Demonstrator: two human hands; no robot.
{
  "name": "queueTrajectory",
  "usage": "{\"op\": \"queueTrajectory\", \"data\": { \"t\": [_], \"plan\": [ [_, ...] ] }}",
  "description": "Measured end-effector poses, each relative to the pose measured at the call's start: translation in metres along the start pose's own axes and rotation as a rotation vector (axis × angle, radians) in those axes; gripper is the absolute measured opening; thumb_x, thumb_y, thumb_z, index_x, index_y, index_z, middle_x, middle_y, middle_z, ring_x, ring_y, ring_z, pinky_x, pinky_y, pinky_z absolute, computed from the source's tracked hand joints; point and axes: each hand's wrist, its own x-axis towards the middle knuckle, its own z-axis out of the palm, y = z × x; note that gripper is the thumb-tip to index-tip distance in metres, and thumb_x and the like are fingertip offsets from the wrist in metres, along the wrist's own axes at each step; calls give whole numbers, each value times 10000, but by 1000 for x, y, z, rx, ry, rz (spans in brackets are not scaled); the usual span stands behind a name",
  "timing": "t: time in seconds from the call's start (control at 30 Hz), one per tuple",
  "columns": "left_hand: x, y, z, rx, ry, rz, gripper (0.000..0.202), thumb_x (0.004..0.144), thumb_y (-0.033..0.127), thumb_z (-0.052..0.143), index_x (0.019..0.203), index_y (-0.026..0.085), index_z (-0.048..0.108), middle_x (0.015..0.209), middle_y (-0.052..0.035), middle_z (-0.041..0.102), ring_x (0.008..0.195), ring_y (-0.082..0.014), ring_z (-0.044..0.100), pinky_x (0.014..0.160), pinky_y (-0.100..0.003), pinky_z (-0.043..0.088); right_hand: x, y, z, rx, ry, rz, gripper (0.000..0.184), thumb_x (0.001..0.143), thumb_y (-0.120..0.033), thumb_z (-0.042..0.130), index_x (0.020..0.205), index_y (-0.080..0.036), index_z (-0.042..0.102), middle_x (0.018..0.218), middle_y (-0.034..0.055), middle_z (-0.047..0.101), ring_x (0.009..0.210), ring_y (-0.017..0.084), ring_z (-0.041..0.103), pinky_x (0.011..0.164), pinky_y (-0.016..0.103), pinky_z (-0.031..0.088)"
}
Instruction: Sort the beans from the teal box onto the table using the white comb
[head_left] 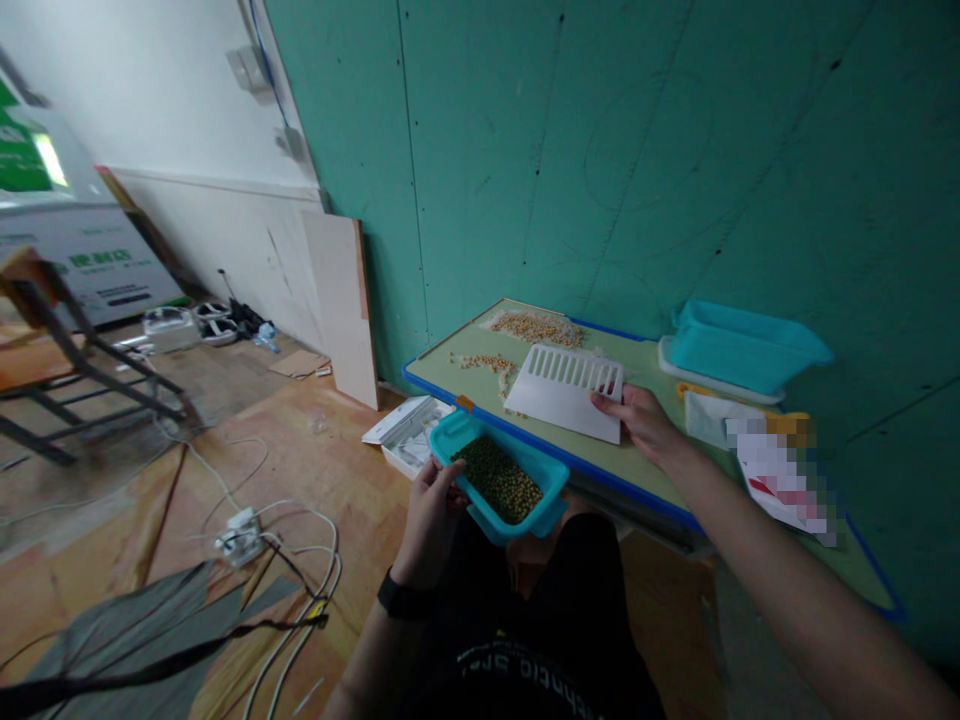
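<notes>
head view: teal tray of green beans at the table edge, lower centre.
left hand grip closed on its rim; right hand grip pinches the white slotted board. i judge it light, stiff, spill-prone: hold the rim, level.

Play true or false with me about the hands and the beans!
1. The left hand holds the teal tub of green beans. True.
2. The right hand lifts a spoon. False: it is on the white slotted scraper.
3. Yellow beans lie on the table. True.
4. The teal tub stands in the table's middle. False: it is held at the near edge.
</notes>
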Motion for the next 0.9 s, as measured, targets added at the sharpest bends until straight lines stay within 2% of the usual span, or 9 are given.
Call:
{"op": "queueTrajectory", "data": {
  "t": [0.1, 0.23, 0.6, 0.77, 0.9],
  "plan": [
    [0, 0, 0, -100, -25, -55, 380, 567, 330, 880, 710, 224, 545, 518, 89, 485, 426, -74, 438, 426, -187, 352, -2, -1, 1, 22, -14, 31, 533, 520, -564, 925, 841, -196, 712, 806, 64, 752, 770, 262, 688, 677, 354, 534],
    [0, -1, -1, -133, -41, -56, 363, 590, 304, 878, 715, 221, 548, 517, 94, 479, 436, -69, 439, 438, -181, 363, -7, -7, 5, 39, -11, 69, 578, 489, -557, 939, 878, -189, 721, 833, 66, 756, 756, 255, 685, 658, 349, 529],
    [-1, 0, -1, -114, -47, -25, 345, 625, 356, 868, 745, 212, 578, 544, 80, 503, 446, -72, 455, 441, -183, 373, -14, -9, 12, 49, -85, 69, 601, 513, -570, 938, 926, -186, 727, 902, 85, 772, 823, 275, 705, 724, 379, 556],
    [0, 2, -1, -146, -43, -43, 382, 593, 339, 889, 735, 208, 560, 525, 92, 506, 435, -62, 451, 432, -167, 374, -10, -5, 14, 41, -12, -15, 603, 533, -604, 921, 927, -192, 724, 887, 79, 775, 853, 286, 711, 751, 390, 560],
    [1, 4, -2, -161, -39, -42, 407, 582, 323, 898, 710, 208, 528, 524, 94, 510, 437, -54, 454, 435, -156, 375, -2, 3, 13, 39, 127, -109, 607, 530, -624, 913, 921, -199, 726, 911, 69, 780, 877, 282, 709, 773, 385, 557]
  ]
}}
